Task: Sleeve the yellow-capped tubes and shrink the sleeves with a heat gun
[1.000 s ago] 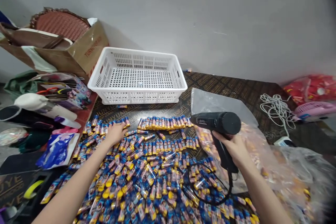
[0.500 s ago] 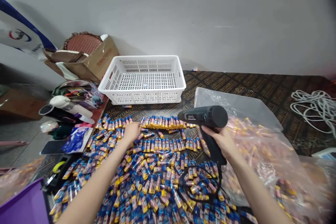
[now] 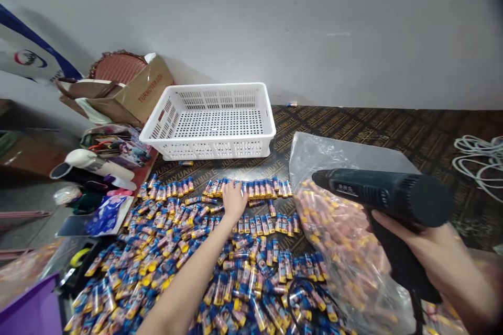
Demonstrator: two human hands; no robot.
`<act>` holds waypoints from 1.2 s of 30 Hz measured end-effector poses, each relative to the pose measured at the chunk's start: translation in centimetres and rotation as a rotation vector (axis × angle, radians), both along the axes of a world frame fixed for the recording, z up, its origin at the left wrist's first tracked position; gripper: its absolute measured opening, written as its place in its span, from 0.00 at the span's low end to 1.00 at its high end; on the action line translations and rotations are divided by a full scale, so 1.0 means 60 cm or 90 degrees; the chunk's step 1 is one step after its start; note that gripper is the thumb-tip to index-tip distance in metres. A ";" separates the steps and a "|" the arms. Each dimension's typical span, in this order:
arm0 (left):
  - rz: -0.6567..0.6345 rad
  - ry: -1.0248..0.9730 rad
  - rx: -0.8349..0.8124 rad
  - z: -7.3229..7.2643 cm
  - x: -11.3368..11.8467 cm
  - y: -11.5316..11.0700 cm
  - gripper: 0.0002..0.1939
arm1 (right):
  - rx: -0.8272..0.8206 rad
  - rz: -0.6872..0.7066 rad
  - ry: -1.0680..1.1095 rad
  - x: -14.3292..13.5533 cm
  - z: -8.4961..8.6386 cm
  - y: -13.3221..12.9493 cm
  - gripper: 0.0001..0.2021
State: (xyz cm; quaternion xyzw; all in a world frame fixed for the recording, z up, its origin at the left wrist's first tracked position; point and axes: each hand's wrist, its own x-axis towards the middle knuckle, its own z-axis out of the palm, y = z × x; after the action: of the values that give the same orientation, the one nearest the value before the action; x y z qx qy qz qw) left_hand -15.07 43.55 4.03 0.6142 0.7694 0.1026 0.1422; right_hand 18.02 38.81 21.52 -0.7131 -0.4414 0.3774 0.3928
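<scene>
A black heat gun (image 3: pixel 369 188) is gripped by its handle in my right hand (image 3: pixel 436 256), nozzle pointing left above a clear plastic bag (image 3: pixel 353 267) filled with small pink and yellow tubes. My left hand (image 3: pixel 234 200) has its fingers curled onto a neat row of small blue-and-yellow capped tubes (image 3: pixel 261 187); its fingertips are partly hidden among them. A second row of tubes (image 3: pixel 259 224) lies nearer to me. Around my left forearm spreads a large loose heap of the same tubes (image 3: pixel 153 251).
Behind the rows stands a white slatted crate (image 3: pixel 208 147). To the left are a cardboard box (image 3: pixel 145 94), bottles (image 3: pixel 98 165), a tape dispenser (image 3: pixel 74 272) and a purple bin (image 3: pixel 33 309). White cord (image 3: pixel 477 162) lies coiled at the right.
My left hand has moved right along the back row, from its left end to nearer its middle. My right hand has carried the heat gun right and closer to me, away from the row.
</scene>
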 end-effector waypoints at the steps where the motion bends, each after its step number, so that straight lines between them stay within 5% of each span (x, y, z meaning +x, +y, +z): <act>1: -0.001 -0.002 0.008 -0.003 -0.016 -0.029 0.17 | -0.014 0.015 0.023 -0.015 -0.015 0.006 0.18; 4: -0.060 -0.020 0.017 -0.008 -0.062 -0.111 0.14 | -0.065 0.072 0.103 -0.074 -0.055 0.026 0.18; 7: -0.039 -0.034 0.044 -0.007 -0.106 -0.144 0.12 | -0.107 0.145 0.189 -0.133 -0.077 0.042 0.18; 16: 0.267 -0.242 0.213 -0.010 -0.204 0.001 0.14 | -0.166 0.282 0.349 -0.280 -0.099 0.076 0.16; 22: 0.389 -0.291 0.321 -0.022 -0.242 0.022 0.15 | -0.167 0.360 0.375 -0.344 -0.110 0.103 0.20; 25: 0.386 -0.304 0.329 -0.024 -0.261 0.017 0.14 | -0.133 0.386 0.335 -0.322 -0.095 0.107 0.19; 29: 0.312 -0.275 0.264 -0.021 -0.241 0.024 0.13 | -0.067 0.352 0.202 -0.219 -0.073 0.083 0.18; 32: 0.197 -0.203 0.235 -0.018 -0.168 0.048 0.13 | -0.128 0.230 0.129 -0.126 -0.070 0.051 0.19; 36: 0.002 -0.224 0.181 -0.024 -0.022 0.096 0.12 | -0.138 0.067 0.087 -0.057 -0.068 0.015 0.20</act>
State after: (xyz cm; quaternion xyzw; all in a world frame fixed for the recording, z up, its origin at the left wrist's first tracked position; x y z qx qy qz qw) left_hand -16.37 49.33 2.57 0.5993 0.7117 0.3159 0.1859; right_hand 14.62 39.73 17.45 -0.6998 -0.4072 0.4907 0.3221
